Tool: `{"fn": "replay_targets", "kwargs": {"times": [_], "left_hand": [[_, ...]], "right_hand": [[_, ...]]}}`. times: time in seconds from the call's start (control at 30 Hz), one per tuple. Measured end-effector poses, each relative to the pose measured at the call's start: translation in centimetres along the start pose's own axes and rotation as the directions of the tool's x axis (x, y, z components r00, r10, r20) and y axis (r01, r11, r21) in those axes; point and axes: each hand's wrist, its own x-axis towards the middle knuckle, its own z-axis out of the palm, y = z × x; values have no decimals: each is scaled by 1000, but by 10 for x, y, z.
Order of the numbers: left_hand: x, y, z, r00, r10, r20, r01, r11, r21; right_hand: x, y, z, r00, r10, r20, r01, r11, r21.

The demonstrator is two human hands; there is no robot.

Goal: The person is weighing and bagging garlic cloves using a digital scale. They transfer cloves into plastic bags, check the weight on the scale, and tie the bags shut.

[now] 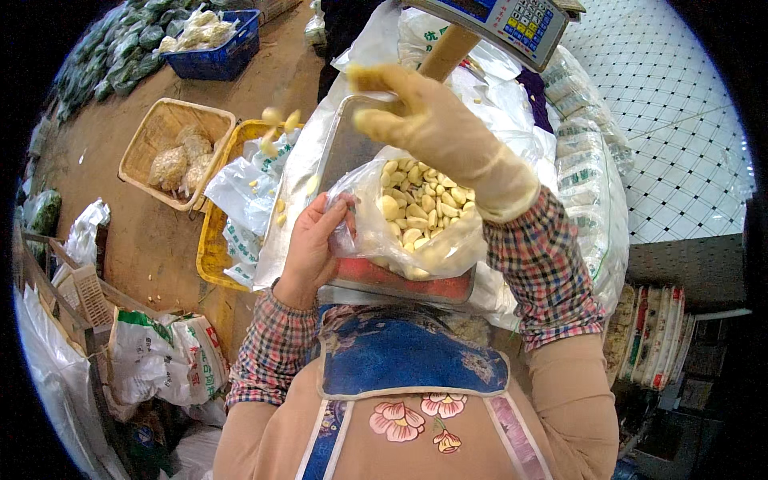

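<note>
With its bare thumb and fingers, my left hand point(315, 243) pinches the rim of a clear plastic bag point(354, 231). Peeled garlic cloves point(423, 201) fill the bag, which rests on the metal pan of a digital scale point(339, 141). My right hand point(414, 114), in a cream rubber glove, hovers over the far side of the bag, its blurred fingers apart and nothing between them. Several loose garlic cloves point(273, 117) are caught blurred in midair to the left, above a yellow crate point(210, 249) lined with white woven plastic.
The scale's keypad display point(501, 24) stands on a post at the far side. Left on the floor are a tan basket point(135, 147) with bagged goods and a blue crate point(210, 63). Packed white sacks point(591, 186) line the right. A printed sack point(162, 354) lies at lower left.
</note>
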Motion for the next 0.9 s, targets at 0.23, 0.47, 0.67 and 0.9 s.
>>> {"fn": "replay_targets", "kwargs": {"times": [0.23, 0.47, 0.67, 0.9], "left_hand": [[-2, 3, 3, 1000, -23, 4, 23, 1000, -17], [4, -3, 4, 996, 46, -80, -45, 999, 13], [17, -2, 31, 993, 111, -36, -114, 987, -115], [18, 9, 22, 980, 188, -66, -195, 970, -143]], "right_hand": [[-58, 45, -4, 873, 477, 101, -488, 857, 164], [-82, 81, -36, 842, 534, 82, -435, 760, -484], [-91, 81, 11, 877, 477, 58, -392, 781, -486], [-119, 40, 4, 867, 378, 325, -322, 922, -214]]}}
